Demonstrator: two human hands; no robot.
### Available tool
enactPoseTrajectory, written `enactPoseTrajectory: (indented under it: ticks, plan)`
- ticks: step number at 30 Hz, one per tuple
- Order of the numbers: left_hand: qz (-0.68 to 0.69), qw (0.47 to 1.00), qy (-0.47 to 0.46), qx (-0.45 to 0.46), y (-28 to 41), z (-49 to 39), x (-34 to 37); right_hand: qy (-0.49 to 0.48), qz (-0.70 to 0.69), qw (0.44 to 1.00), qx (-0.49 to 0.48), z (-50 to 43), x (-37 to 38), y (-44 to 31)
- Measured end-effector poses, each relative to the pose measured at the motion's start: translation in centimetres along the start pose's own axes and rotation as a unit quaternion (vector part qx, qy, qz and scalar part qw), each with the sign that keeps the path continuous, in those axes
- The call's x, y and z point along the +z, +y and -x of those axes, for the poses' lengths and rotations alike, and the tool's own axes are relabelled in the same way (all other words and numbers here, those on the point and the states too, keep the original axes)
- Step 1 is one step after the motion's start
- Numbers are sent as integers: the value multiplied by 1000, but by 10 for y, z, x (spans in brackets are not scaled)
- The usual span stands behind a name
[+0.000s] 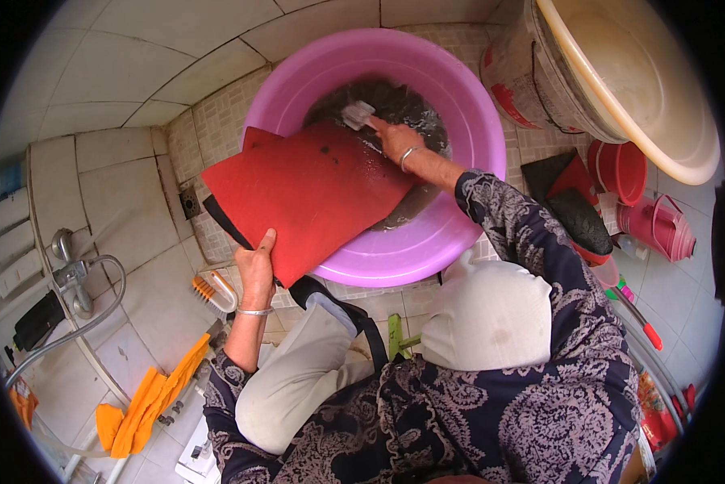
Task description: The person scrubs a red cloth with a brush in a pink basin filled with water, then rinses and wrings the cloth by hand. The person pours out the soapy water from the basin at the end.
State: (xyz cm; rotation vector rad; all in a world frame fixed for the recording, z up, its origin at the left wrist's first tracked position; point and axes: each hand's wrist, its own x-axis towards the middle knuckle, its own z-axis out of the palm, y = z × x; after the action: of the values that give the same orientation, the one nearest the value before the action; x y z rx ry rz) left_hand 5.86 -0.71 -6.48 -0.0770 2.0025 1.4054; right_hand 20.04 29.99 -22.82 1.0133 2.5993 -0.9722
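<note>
My left hand [256,269] grips the near corner of a red mat [296,199] with a black side, thumb on top. The mat slopes over the rim of a large purple plastic basin [459,109], and its far part lies at the dark, murky water [420,109]. Two small black spots mark its red face. Above the water, my right hand [399,142] is closed around the handle of a whitish brush [357,115]. The bristles cannot be made out. A metal bangle circles each wrist.
An orange-bristled scrub brush [215,292] lies left of my left hand. Right of the basin stand a bucket [520,78] topped by a cream basin [659,78], folded red-and-black mats [574,212] and a red pail [622,172]. A shower mixer [75,275] is on the left wall.
</note>
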Motion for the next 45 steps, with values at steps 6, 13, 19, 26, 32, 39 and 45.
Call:
enactPoseTrajectory:
  ticks: [6,13,19,26,32,39,45]
  plan:
    - [1,1000,-17,-4,17,15,9,-118,103,980,-126,19,21,-54]
    - [-51,997,16,64,10,10,-10,-10,23,999,29,8,-11,-27]
    - [-39,995,30,85,21,4,-11,-60,38,967,-244,54,33,-32]
    - [5,995,64,77,12,2,-16,-58,112,992,-12,17,-42,3]
    - [7,996,53,67,10,3,-7,-120,-1,987,-102,100,22,-48]
    - [12,996,61,66,1,-4,-12,-15,75,997,6,47,-36,3]
    - [24,997,60,46,6,-2,-11,-157,111,963,-191,98,-10,-61]
